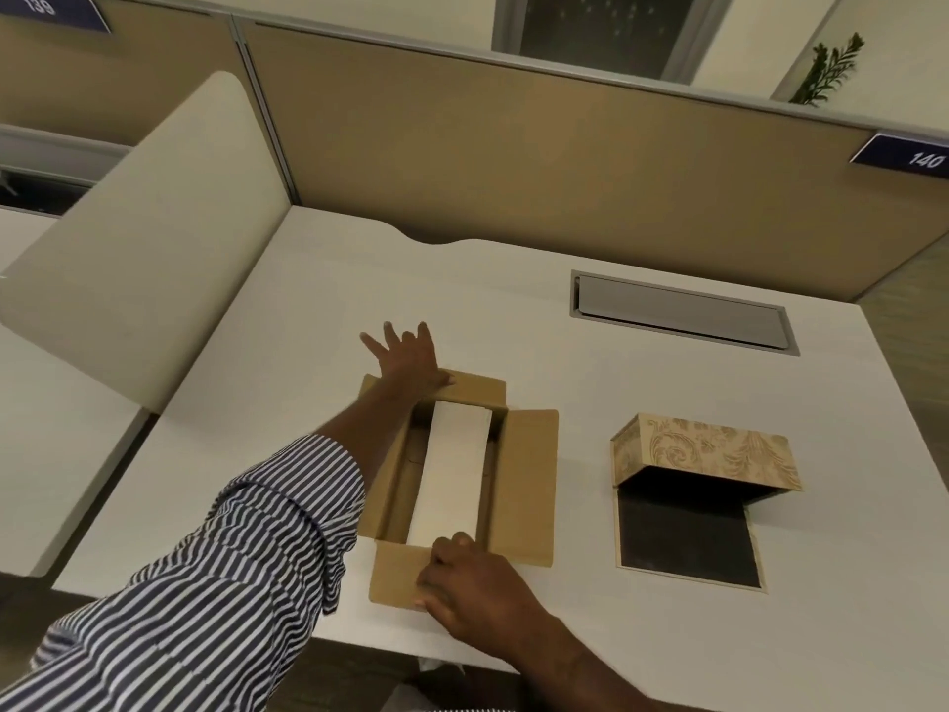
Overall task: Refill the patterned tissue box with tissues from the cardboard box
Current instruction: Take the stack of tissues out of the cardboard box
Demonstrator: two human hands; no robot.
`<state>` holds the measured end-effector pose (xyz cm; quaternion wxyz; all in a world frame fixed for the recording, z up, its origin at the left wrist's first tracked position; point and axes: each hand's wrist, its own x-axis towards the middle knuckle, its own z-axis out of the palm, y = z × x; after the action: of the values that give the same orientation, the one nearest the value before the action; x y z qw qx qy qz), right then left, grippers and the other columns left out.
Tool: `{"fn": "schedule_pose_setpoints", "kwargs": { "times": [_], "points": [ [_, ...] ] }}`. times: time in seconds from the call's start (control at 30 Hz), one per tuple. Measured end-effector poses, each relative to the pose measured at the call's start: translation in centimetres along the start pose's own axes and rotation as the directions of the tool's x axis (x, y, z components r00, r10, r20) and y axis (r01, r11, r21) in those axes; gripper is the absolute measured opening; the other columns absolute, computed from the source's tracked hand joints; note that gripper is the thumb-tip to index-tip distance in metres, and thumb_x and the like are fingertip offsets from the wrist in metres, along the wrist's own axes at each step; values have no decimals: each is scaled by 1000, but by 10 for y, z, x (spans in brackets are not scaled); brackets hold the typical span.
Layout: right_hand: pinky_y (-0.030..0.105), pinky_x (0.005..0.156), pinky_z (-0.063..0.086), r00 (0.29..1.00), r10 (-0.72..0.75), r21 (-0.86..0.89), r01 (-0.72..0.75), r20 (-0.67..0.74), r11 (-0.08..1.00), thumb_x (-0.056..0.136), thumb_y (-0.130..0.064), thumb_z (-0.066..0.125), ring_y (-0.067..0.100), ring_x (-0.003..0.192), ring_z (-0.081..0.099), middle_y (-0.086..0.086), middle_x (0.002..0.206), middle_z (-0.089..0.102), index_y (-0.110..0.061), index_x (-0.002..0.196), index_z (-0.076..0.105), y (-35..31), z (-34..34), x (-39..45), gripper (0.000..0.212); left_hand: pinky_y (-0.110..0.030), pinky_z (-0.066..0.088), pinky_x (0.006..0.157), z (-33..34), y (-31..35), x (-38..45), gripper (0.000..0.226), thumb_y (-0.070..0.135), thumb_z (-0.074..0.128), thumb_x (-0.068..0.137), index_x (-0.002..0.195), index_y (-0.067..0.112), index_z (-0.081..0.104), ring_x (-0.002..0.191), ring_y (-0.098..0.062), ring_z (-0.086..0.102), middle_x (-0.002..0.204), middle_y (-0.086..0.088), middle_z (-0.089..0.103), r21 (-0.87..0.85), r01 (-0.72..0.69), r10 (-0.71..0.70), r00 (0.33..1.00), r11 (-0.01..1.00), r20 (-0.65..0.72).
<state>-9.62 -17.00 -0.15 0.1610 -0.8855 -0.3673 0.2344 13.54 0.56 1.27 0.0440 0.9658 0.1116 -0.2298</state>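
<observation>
An open cardboard box [531, 485] lies on the white desk with its flaps spread flat. A white stack of tissues [452, 480] rests inside it. My left hand [408, 359] lies flat, fingers apart, on the far flap. My right hand [470, 583] presses on the near flap, fingertips at the near end of the tissue stack; whether it grips the tissues I cannot tell. To the right stands the patterned tissue box [719, 449], tan with a leaf design, its dark-lined flap [688, 537] folded open onto the desk. The inside looks dark.
A grey cable hatch [683, 313] is set into the desk [318, 310] behind the boxes. Tan partition walls close off the back and a cream divider [154, 249] stands at the left. The desk's front edge runs just below my right hand.
</observation>
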Motion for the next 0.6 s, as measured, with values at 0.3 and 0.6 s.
{"fn": "schedule_pose_setpoints", "kwargs": {
  "times": [0.3,0.6],
  "points": [
    [31,83,51,993,116,366,-102,-18,925,97,-43,52,7,99,57,-8,108,69,-27,113,72,7,-18,8,31,-59,4,124,-3,5,-15,76,56,54,95,156,20,27,155,-35,6,162,-8,31,-73,-176,153,957,982,-247],
    [26,78,48,965,121,166,-83,-233,983,94,-17,59,8,95,62,-10,107,71,-27,110,73,64,-122,59,24,-26,57,75,87,2,-159,14,35,60,95,106,30,66,84,-8,66,101,8,71,-398,-256,69,902,881,-426]
  ]
}}
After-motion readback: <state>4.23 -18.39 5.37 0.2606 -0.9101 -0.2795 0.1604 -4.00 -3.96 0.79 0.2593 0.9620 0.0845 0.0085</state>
